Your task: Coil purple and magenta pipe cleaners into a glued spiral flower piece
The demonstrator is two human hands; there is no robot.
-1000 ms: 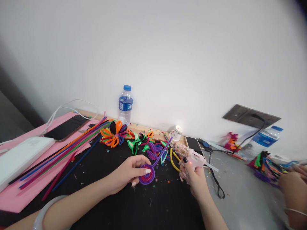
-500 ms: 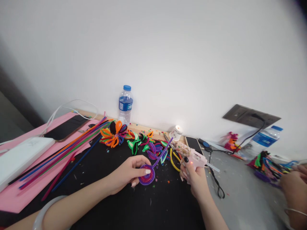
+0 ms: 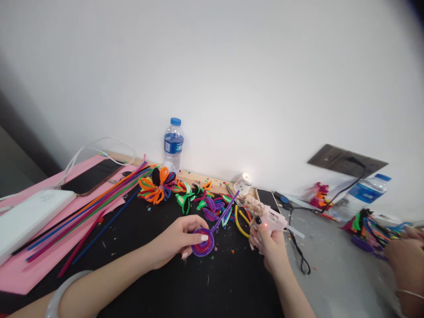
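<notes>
Between thumb and fingers, my left hand (image 3: 180, 243) pinches a flat coil of pipe cleaner (image 3: 206, 248), purple outside and red-magenta within. Its straight purple tail sticks up to the right. A pink hot glue gun (image 3: 273, 221) is gripped in my right hand (image 3: 266, 243), its nozzle pointing up and left and a clear glue stick poking out of the back. The nozzle end looks crusted with bits, and it is apart from the coil. Behind both hands lie purple pipe-cleaner loops (image 3: 212, 210), green-and-white leaf shapes (image 3: 185, 201) and yellow-handled pliers (image 3: 241, 225).
Loose pipe cleaners (image 3: 89, 212) lie over pink paper (image 3: 20, 269) at left, near a black phone (image 3: 92, 176) and white power bank (image 3: 36, 216). A water bottle (image 3: 173, 145) and white cup-shaped item (image 3: 244, 183) stand by the wall. Another person's hand (image 3: 406, 251) works at right.
Almost nothing differs. My right hand and the glue gun have shifted very slightly; my left hand keeps the coil in place. The other person's hand at right has moved a little.
</notes>
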